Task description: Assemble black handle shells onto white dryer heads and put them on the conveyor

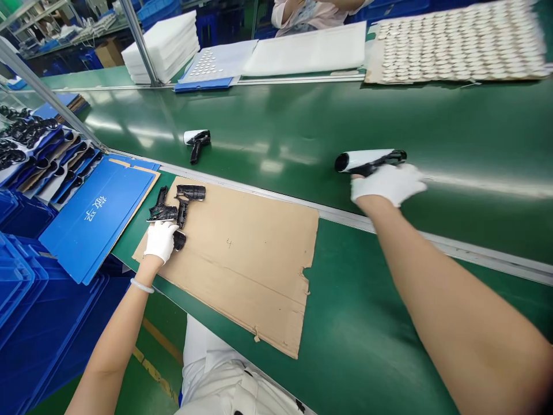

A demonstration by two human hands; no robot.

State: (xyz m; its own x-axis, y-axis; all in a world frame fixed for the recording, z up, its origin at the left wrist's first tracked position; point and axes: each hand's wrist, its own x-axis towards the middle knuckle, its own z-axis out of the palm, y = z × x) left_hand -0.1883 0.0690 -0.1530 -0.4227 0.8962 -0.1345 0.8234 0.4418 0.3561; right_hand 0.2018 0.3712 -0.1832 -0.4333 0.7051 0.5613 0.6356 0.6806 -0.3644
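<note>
Our right arm [475,334] ends in our right grip [389,184], clamped on a white hair dryer [367,160]; a loose hold could drop it. Our left grip [161,241] touches black plastic parts [163,212] on cardboard [259,288], but we cannot tell if it is shut.

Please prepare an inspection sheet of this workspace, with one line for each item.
Surface: green conveyor belt; cardboard sheet on the nearer green surface.
Job's things: white-and-black hair dryer; second dryer lying on the belt; black plastic parts on the cardboard.
Clutter: blue corrugated sheets beside the cardboard.
Hands: gloved right hand holds the hair dryer; gloved left hand touches the black parts.
Cables: nothing seen.
Surroundings: blue crates; white foam stack; co-worker across the belt.
</note>
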